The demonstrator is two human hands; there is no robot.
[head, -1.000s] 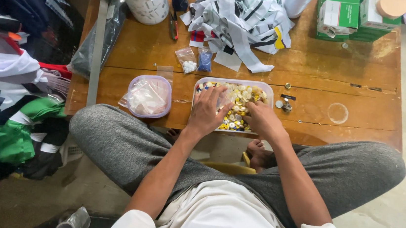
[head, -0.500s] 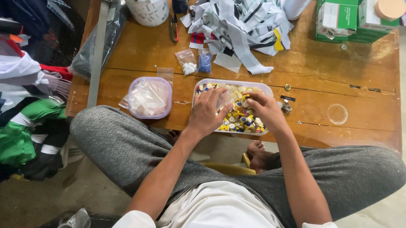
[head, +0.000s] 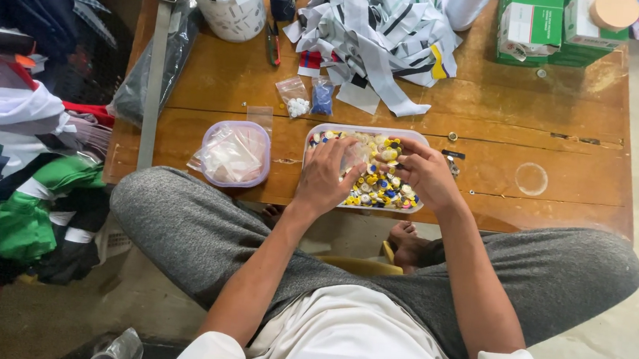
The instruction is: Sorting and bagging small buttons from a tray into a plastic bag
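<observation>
Both hands [head: 327, 176] [head: 425, 172] rest in the button tray [head: 324, 131]; a bag-filled tub [head: 234, 153] sits left of it.

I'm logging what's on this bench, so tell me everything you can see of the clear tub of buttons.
The clear rectangular plastic tub lies flat and lidless near the wooden table's front edge, filled with small buttons, mostly yellow, with some blue and white. The left hand rests over its left half; the right hand reaches in from the right. A round lilac container sits just left, apart.
</observation>
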